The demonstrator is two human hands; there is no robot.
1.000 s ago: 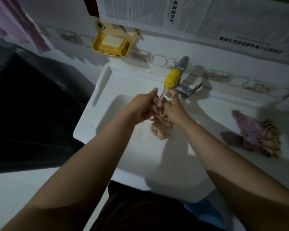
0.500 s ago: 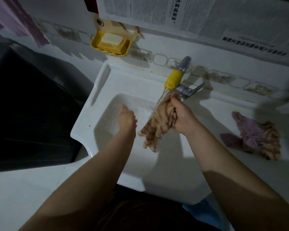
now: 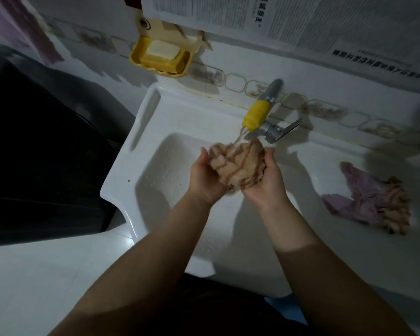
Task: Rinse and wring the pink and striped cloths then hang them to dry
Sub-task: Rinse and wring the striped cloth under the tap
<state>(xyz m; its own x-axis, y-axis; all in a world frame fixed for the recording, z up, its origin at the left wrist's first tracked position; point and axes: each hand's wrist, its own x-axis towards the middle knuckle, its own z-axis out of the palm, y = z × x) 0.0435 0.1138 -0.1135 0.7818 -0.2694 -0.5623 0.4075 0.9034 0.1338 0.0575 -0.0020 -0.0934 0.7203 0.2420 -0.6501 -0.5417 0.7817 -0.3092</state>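
Observation:
A bunched striped cloth (image 3: 238, 166), beige with brown stripes, sits between both my hands over the white sink (image 3: 141, 132). Water runs onto it from the tap with the yellow spout (image 3: 256, 115). My left hand (image 3: 204, 180) cups the cloth from the left and below. From the right, my right hand (image 3: 267, 183) cups it, fingers curled round the bundle. A pink cloth (image 3: 364, 197) lies crumpled on the counter right of the basin, with another striped piece (image 3: 395, 212) against its right side.
The tap's metal lever (image 3: 280, 130) sticks out to the right behind the cloth. A yellow soap dish (image 3: 160, 57) with a bar hangs on the wall above the sink. Printed paper (image 3: 301, 23) covers the wall. A dark bulky object (image 3: 39, 151) stands at the left.
A second ago both hands rubbed the cloth under the tap. Then the left hand let go and the right held it hanging. Now both hands cup it bunched under the water.

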